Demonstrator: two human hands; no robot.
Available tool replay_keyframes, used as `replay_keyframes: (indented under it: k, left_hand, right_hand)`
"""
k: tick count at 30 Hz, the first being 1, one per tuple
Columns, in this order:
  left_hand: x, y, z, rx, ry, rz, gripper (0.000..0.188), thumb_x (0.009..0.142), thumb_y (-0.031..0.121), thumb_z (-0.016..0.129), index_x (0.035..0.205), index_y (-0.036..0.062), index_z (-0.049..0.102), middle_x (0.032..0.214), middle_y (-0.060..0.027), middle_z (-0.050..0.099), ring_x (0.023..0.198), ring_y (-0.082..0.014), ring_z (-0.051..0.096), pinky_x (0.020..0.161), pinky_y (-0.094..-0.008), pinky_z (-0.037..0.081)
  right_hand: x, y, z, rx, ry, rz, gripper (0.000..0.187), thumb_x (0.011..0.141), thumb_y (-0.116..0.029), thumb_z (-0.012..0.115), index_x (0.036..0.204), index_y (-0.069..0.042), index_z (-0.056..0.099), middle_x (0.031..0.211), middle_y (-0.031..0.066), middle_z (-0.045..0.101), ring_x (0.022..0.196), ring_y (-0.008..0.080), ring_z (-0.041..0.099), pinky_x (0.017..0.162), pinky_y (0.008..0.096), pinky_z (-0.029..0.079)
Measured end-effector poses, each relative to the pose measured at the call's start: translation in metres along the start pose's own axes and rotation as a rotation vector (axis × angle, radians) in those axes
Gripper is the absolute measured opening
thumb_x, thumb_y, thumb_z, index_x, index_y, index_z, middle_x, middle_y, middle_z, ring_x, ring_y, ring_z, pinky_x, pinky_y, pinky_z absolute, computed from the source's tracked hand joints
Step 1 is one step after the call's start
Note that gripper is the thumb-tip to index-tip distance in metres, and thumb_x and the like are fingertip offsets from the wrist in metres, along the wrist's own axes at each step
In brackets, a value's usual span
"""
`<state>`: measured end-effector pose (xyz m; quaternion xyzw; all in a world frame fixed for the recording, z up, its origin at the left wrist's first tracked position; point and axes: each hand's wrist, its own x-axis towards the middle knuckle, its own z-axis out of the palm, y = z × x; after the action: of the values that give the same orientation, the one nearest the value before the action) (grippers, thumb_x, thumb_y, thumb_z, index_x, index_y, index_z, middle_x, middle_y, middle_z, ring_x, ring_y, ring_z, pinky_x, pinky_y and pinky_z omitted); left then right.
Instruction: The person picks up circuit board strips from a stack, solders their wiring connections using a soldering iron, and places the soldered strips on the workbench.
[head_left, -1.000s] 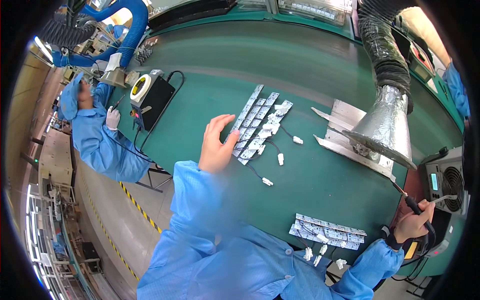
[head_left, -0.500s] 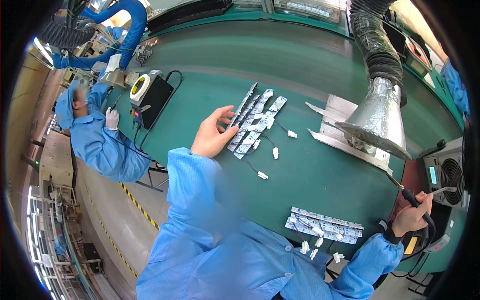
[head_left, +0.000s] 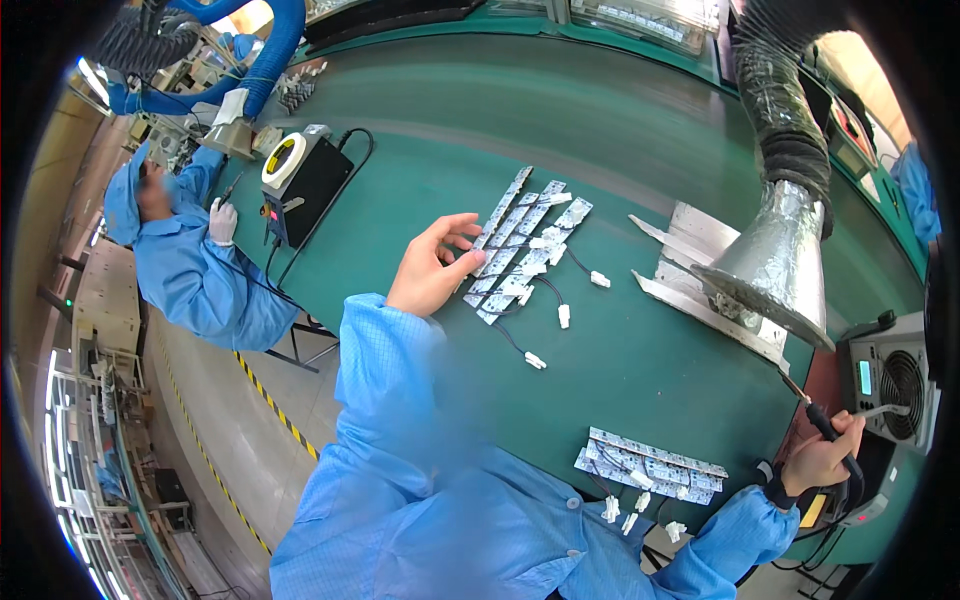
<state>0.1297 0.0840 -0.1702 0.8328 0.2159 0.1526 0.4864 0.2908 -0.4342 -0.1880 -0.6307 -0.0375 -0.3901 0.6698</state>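
Observation:
My left hand is at the left edge of a group of narrow white circuit board strips. Its thumb and fingers are apart, their tips touching or just beside the leftmost strip. Black wires cross these strips and end in small white connectors on the green mat. At the far right my right hand is closed round the dark handle of a soldering iron. The iron's tip points up and left, close to the lower corner of a pale metal plate.
A second bunch of board strips lies at the near bench edge. A foil-wrapped fume hood hangs over the metal plate. Right of it stands a grey box with a fan. A black soldering station and a co-worker are at left.
The leftmost strip, seen nearly edge-on before, now shows more of its face. My left hand stays beside it. The right hand keeps the iron in nearly the same place. The whole view shifts slightly.

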Motion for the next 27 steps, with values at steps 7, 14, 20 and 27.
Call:
replay_keyframes:
  k: [7, 14, 20, 27]
  left_hand:
    - [0.008, -0.026, -0.001, -0.23, 0.07, 0.032, 0.028, 0.092, 0.001, 0.061, 0.12, 0.0003, 0.062, 0.105, -0.0063, 0.068, 0.091, -0.0108, 0.06, 0.073, -0.0235, 0.048]
    - [0.006, -0.012, -0.005, -0.237, 0.072, -0.046, 0.028, 0.095, -0.001, 0.056, 0.122, -0.0021, 0.059, 0.109, -0.0078, 0.065, 0.1, -0.0123, 0.06, 0.089, -0.0261, 0.049]
    - [0.006, -0.01, -0.002, -0.163, 0.08, -0.01, 0.026, 0.095, -0.001, 0.055, 0.121, -0.0013, 0.059, 0.108, -0.0065, 0.064, 0.097, -0.0105, 0.059, 0.083, -0.0238, 0.048]
    - [0.004, -0.001, -0.003, -0.024, 0.051, 0.027, 0.024, 0.091, 0.001, 0.059, 0.115, 0.002, 0.064, 0.101, -0.0063, 0.065, 0.079, -0.0099, 0.059, 0.066, -0.0242, 0.046]
  right_hand:
    - [0.016, 0.005, -0.033, 0.134, 0.042, 0.037, 0.023, 0.099, -0.009, 0.056, 0.092, 0.012, 0.062, 0.081, 0.0081, 0.057, 0.078, 0.0164, 0.054, 0.082, 0.0309, 0.047]
    - [0.01, -0.024, -0.007, 0.094, 0.187, 0.055, 0.028, 0.097, -0.012, 0.057, 0.08, 0.009, 0.056, 0.072, 0.0048, 0.043, 0.073, 0.0162, 0.046, 0.072, 0.0275, 0.038]
    - [-0.003, -0.05, 0.037, 0.04, 0.14, -0.062, 0.031, 0.091, -0.016, 0.061, 0.065, -0.003, 0.052, 0.063, 0.0025, 0.044, 0.06, 0.0165, 0.046, 0.062, 0.0303, 0.038]
    - [-0.011, -0.064, 0.065, -0.021, 0.183, -0.162, 0.031, 0.085, -0.018, 0.065, 0.057, -0.01, 0.052, 0.054, -0.0004, 0.045, 0.049, 0.0157, 0.046, 0.05, 0.03, 0.035]
